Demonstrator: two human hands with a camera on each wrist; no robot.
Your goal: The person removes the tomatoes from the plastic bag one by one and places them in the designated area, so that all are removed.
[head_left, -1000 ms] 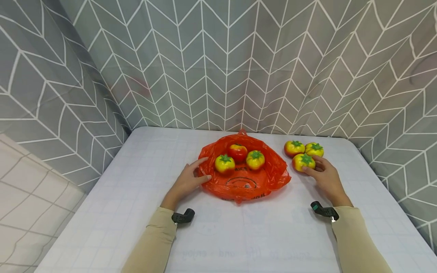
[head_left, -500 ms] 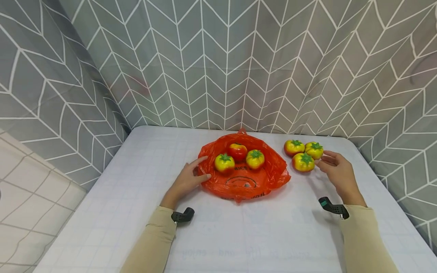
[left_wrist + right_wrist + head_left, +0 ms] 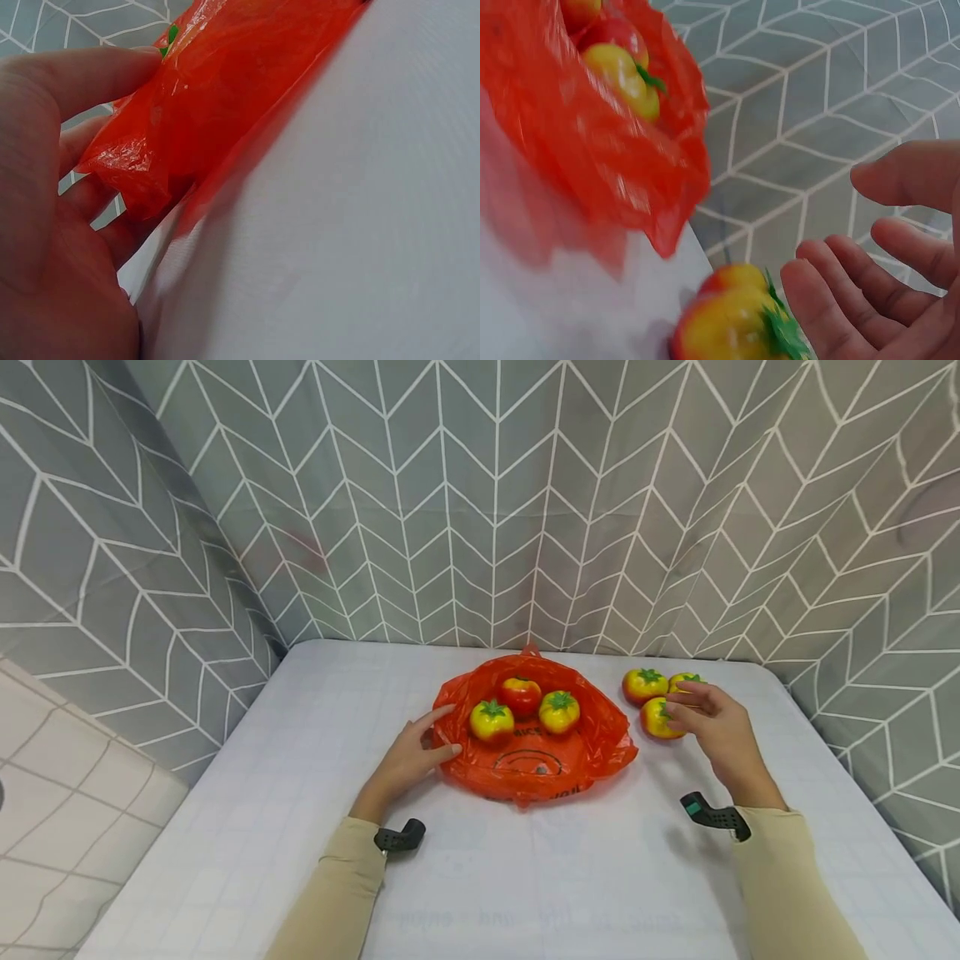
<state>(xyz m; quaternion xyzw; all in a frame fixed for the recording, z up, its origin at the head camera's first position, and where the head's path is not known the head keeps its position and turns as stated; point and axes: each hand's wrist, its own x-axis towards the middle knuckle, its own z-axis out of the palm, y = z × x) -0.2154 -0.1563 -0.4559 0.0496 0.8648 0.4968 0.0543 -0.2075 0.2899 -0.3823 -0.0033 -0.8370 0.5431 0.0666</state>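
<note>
A red plastic bag (image 3: 525, 781) lies open on the table, with three glossy tomatoes inside: a yellow one at the left (image 3: 491, 724), a redder tomato (image 3: 521, 697) behind, and a yellow tomato (image 3: 559, 713) at the right. My left hand (image 3: 408, 762) holds the bag's left edge; in the left wrist view the thumb (image 3: 105, 71) is on one side of the film and fingers are behind it. My right hand (image 3: 720, 731), with nothing in it and fingers spread, hovers by three more tomatoes, overlapping the front tomato (image 3: 654, 720) and a rear tomato (image 3: 681, 677).
The third loose tomato (image 3: 641, 687) sits at the back left of that group. Under everything is a white-covered table (image 3: 570, 868). Grey patterned curtains (image 3: 517, 527) rise along the table's back and sides.
My right hand drew back rightward from the front tomato, then came left again, now over the group. The left hand and the bag have stayed in place.
</note>
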